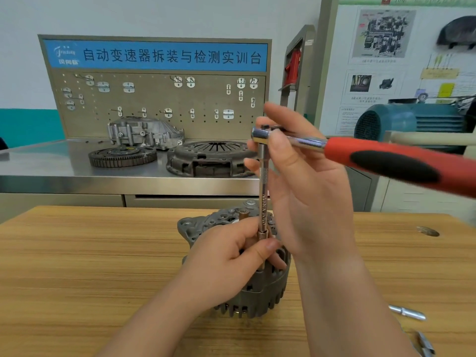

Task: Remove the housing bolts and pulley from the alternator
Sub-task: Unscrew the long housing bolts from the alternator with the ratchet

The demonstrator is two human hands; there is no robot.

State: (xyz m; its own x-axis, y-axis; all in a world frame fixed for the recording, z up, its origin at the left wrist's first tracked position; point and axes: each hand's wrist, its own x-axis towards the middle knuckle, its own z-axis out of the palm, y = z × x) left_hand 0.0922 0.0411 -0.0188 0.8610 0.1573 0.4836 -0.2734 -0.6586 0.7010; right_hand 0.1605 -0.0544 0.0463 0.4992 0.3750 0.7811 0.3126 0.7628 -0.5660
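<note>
Matt cast-metal alternator [260, 292], glossy chromed ratchet [296, 141], wood-grain table [90, 253].

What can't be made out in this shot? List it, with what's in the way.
- Head view: the extension bar's lower tip and the bolt under it, covered by the left hand.
- The ratchet's handle end: cut off by the right edge; the right hand covers part of its head.
- The pulley: not seen; possibly under the alternator.
- The metal tool at bottom right: cropped by the frame edge.
- Engraving on the extension bar: too small.
</note>
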